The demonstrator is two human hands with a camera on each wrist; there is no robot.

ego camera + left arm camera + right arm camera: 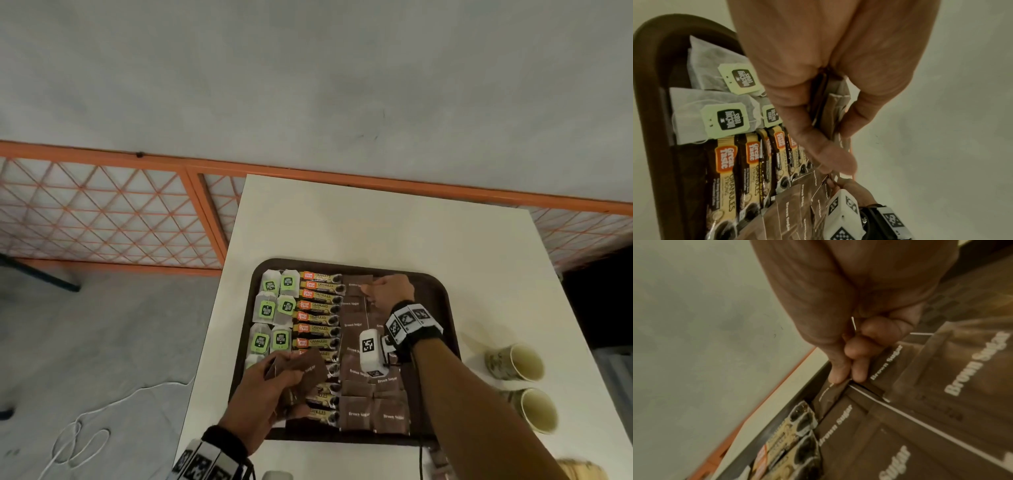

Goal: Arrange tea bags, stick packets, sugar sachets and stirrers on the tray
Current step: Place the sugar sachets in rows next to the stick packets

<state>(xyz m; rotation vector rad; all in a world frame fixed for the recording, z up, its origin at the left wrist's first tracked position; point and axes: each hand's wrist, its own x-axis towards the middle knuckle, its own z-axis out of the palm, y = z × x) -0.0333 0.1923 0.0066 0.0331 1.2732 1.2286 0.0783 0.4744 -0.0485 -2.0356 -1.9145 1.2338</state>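
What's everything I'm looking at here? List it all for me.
Tray: one, dark brown, on the table.
Table: one, white.
Tea bags: several, white with green tags, tray's left column.
Stick packets: a column, orange and brown, tray's middle.
Sugar sachets: many, brown, tray's right part.
Paper cups: two, pale, lying right of the tray.
Left hand: holds spare sachets.
Right hand: pinches a sachet at the far edge.
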